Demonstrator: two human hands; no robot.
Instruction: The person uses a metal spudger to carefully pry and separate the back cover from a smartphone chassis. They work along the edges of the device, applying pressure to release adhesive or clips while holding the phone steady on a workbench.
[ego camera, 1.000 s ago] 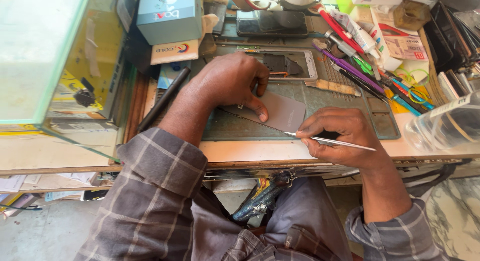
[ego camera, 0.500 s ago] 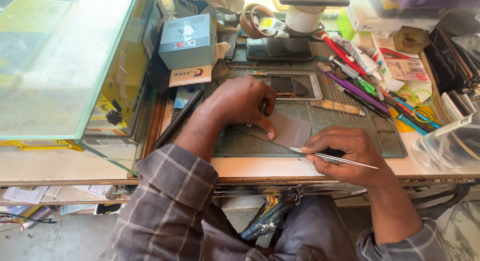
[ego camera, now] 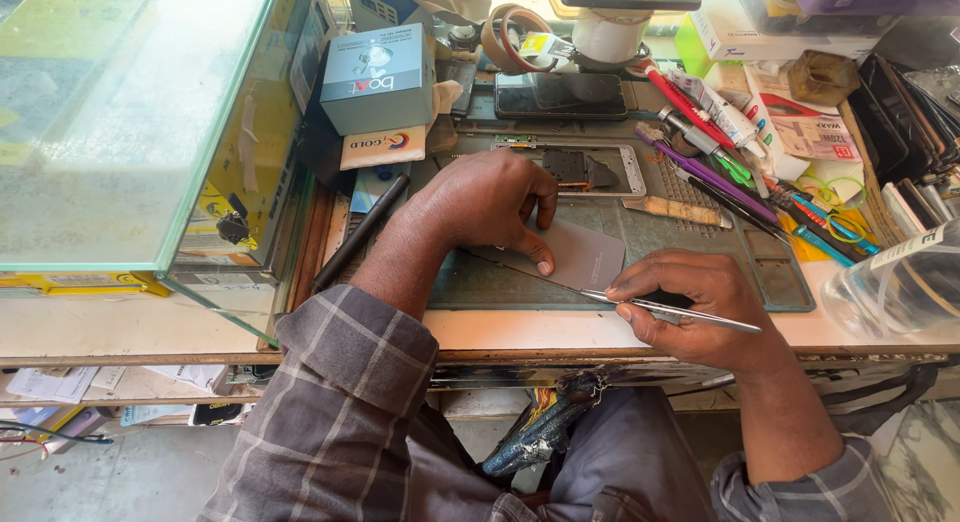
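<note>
From the head view, the left hand (ego camera: 485,202) presses its fingers flat on a grey rectangular panel (ego camera: 580,257) lying on the green work mat (ego camera: 720,247) of the counter (ego camera: 200,322), while the right hand (ego camera: 690,302), at four o'clock from the panel, pinches slim metal tweezers (ego camera: 670,310). Their long axis runs from three o'clock toward nine, the tip meeting the panel's near edge just beside the left thumb. The left palm hides the panel's far-left corner, and whether the tip slips beneath the panel is hard to make out.
</note>
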